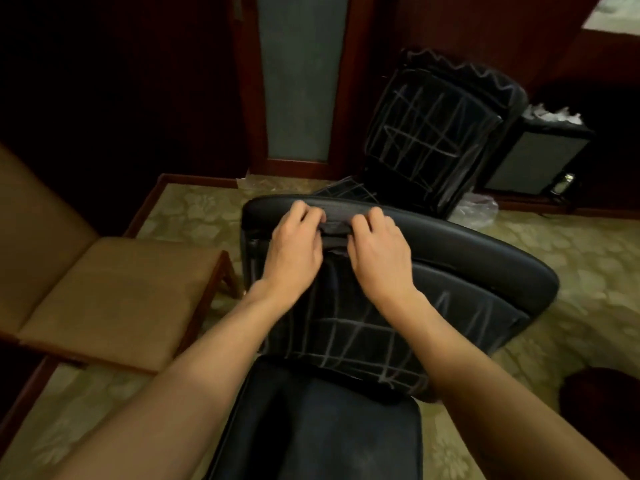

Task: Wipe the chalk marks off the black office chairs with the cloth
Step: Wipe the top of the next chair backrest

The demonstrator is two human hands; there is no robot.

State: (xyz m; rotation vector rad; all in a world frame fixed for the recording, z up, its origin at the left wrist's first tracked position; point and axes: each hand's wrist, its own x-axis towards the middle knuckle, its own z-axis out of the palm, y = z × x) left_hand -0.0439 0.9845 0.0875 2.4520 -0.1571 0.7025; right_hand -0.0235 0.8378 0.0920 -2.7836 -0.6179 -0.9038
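A black office chair [450, 251] stands right in front of me, its backrest crossed with white chalk lines [346, 334]. Near the top of the backrest my left hand [294, 247] and my right hand [377, 251] lie side by side. Both pinch a dark cloth [337, 233] stretched between their curled fingers, pressed against the backrest. A second black office chair [429, 140] stands behind, facing me, covered in a grid of chalk lines.
A tan padded wooden chair [114, 289] stands at the left, close to the office chair. A black bin with white contents [540, 150] sits at the back right by the wood wall. Patterned green carpet [571, 271] lies around.
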